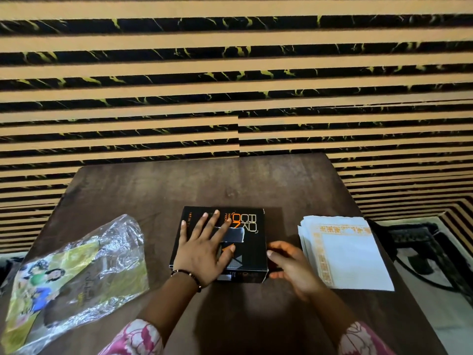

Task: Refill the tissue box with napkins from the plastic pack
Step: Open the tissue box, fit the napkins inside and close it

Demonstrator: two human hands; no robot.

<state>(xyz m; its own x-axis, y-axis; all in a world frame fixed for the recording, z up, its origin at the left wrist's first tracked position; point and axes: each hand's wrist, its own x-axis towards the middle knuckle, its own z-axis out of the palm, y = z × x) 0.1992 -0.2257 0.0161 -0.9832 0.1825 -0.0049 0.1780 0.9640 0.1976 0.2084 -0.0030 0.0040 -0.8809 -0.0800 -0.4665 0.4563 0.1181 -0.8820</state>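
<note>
A black tissue box (252,226) with orange lettering lies flat in the middle of the dark wooden table (158,190). My left hand (204,249) rests flat on its lid, fingers spread. My right hand (291,267) curls against the box's near right corner, thumb and fingers touching its side. A stack of white napkins (345,254) with an orange border lies on the table to the right of the box. The crumpled plastic pack (76,278), clear with green and yellow print, lies flat at the left and looks empty.
A wall of tan and black marbled stripes (230,85) rises just behind the table. Floor and a dark patterned object (419,242) show beyond the table's right edge. Bare tabletop lies behind the box.
</note>
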